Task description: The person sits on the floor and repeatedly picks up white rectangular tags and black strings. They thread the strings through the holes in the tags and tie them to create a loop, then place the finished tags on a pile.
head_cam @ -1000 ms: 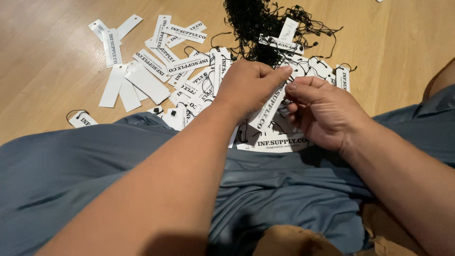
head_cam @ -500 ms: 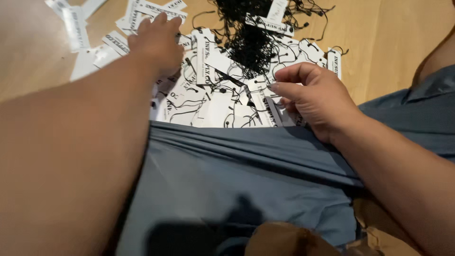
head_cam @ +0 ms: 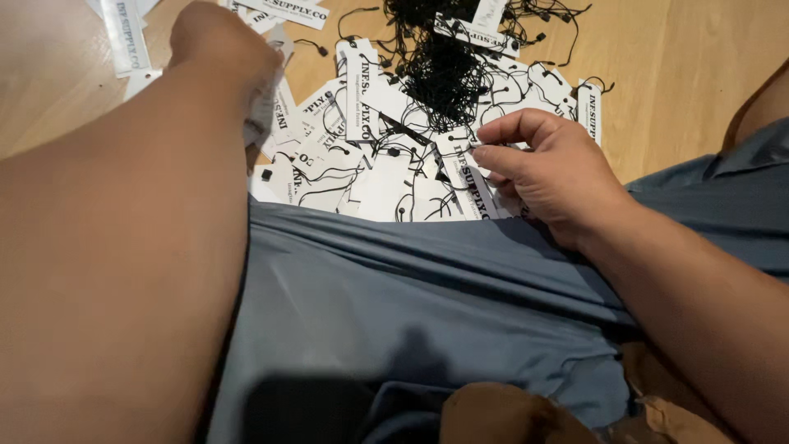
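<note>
Pinching: your right hand [head_cam: 552, 168] is closing its grip on one white paper tag [head_cam: 467, 168], thumb and forefinger meeting on the tag's near edge, the other fingers curled loosely behind. That tag is lying at the right side of the tag heap [head_cam: 370, 156], just below the tangle of black strings [head_cam: 444, 66].

Your left hand [head_cam: 223, 45] is now reaching away to the upper left of the heap, over the scattered loose tags [head_cam: 123, 37]. Its fingers are pointing away from the camera and the knuckles are hiding them, so I cannot tell whether that grip is open or closed on anything.

Change noted: a second ago both hands were working together at the heap's right side, the left laid over the pile beside the right. Half a second ago the left was already travelling left. It is now farther out still, and the forearm is filling the left of the view. The right has stayed put on its tag throughout.

Reading: you are splitting the work, one hand keeping a tag, the other going for something among the loose tags.

Grey-blue garment [head_cam: 394, 312] is lying across your lap, its top edge touching the heap's near side. Heap and strings are resting on the wooden table [head_cam: 682, 74].
</note>
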